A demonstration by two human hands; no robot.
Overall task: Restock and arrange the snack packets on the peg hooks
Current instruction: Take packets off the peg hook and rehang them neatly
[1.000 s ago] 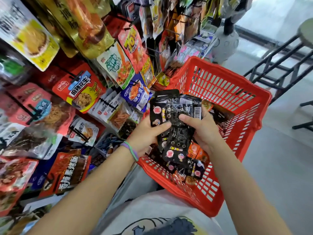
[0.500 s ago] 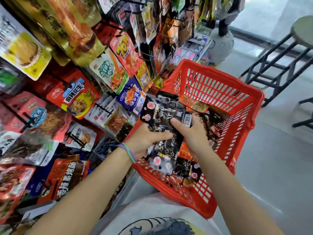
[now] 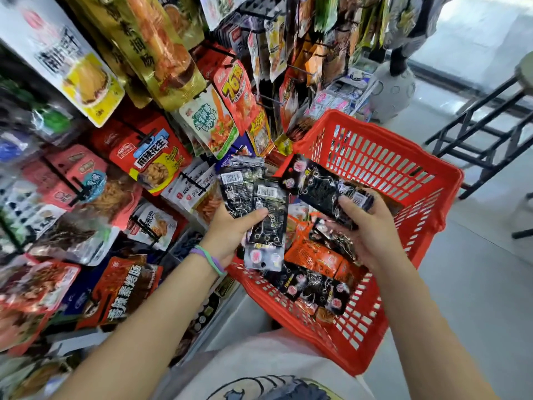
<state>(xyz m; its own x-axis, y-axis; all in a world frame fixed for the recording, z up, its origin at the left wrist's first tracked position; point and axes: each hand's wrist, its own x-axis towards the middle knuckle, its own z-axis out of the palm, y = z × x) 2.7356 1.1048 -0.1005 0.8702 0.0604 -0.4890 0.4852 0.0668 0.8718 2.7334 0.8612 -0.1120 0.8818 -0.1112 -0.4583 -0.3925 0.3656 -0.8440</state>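
Note:
My left hand (image 3: 230,235) grips a small stack of black snack packets (image 3: 253,203), fanned out and upright, just left of the red basket (image 3: 403,180). My right hand (image 3: 366,226) holds a separate black packet (image 3: 320,186), tilted over the basket's middle. More black packets (image 3: 311,287) and orange packets (image 3: 311,252) lie loose in the basket. The peg hooks (image 3: 144,137) on the left carry hanging snack packets, among them a red peanut packet (image 3: 155,163).
The display wall of hanging packets fills the left half. A grey floor (image 3: 476,284) lies to the right. Black metal stool legs (image 3: 484,134) stand at the far right, and a round grey stand base (image 3: 392,93) is behind the basket.
The black packets were held together by both hands. Now the hands have parted: the right hand has drawn one packet away to the right, the left keeps the rest.

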